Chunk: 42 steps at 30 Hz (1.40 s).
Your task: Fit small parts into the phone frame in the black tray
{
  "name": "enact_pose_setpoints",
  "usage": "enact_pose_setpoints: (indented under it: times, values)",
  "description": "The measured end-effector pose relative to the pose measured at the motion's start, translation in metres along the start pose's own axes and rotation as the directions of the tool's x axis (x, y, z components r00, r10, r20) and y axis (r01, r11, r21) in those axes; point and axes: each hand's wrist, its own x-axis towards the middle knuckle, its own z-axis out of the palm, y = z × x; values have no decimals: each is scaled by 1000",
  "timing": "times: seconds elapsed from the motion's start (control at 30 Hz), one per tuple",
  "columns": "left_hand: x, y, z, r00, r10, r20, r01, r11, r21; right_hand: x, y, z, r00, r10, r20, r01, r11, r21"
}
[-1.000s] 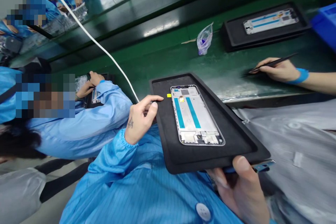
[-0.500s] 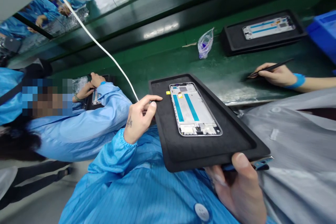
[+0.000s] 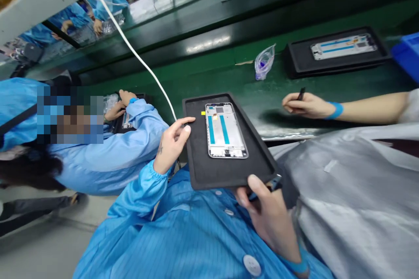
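A black foam tray [image 3: 209, 172] is held low before my body, tilted. On it lies a silver phone frame [image 3: 234, 135] with two blue strips and a small yellow tab at its upper left corner. My left hand [image 3: 172, 144] is at the tray's left edge, index finger reaching over the rim and thumb beside it; the other fingers are mostly hidden. At the near right corner, my right hand [image 3: 270, 213] grips the tray, thumb on top and fingers underneath. A shiny bluish item [image 3: 275, 182] pokes out beneath that corner; its kind is unclear.
To the right, a co-worker's hand [image 3: 304, 104] holds a dark pen-like tool. Behind it another black tray [image 3: 297, 66] carries a phone frame, near a blue bin [image 3: 407, 54] and a small plastic bag [image 3: 264, 63]. A white cable [image 3: 140, 61] hangs down at left, beside another co-worker [image 3: 131, 152].
The tray has moved left and away from the camera, with both my hands still on it. The co-worker's hand at right has shifted left with its tool turned more upright. The view has shifted slightly.
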Motion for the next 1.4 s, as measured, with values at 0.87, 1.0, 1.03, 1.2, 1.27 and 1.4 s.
enact_pose_setpoints:
  times: [0.87, 1.0, 1.03, 1.2, 1.27, 1.4]
  values:
    - [79, -121, 57, 965, -263, -22, 248, 930, -270, -29, 79, -55, 975, -12, 222, 143, 800, -583]
    - [27, -99, 55, 996, -46, 74, 57, 986, -155, -27, 105, -59, 987, -30, 160, 120, 793, -597]
    - [9, -93, 53, 987, 6, 163, 18, 990, -142, -26, 112, -57, 988, -31, 150, 116, 789, -603]
    - [-70, -85, 41, 758, 213, 617, -197, 976, -95, -14, 157, -34, 993, 24, 117, 58, 761, -646]
    - [-90, -98, 34, 752, 168, 637, -167, 984, -63, -10, 178, -23, 992, 77, 101, 9, 753, -658]
    - [-117, -135, 22, 809, -56, 585, 93, 995, -34, -12, 205, -7, 980, 183, 73, -91, 750, -655]
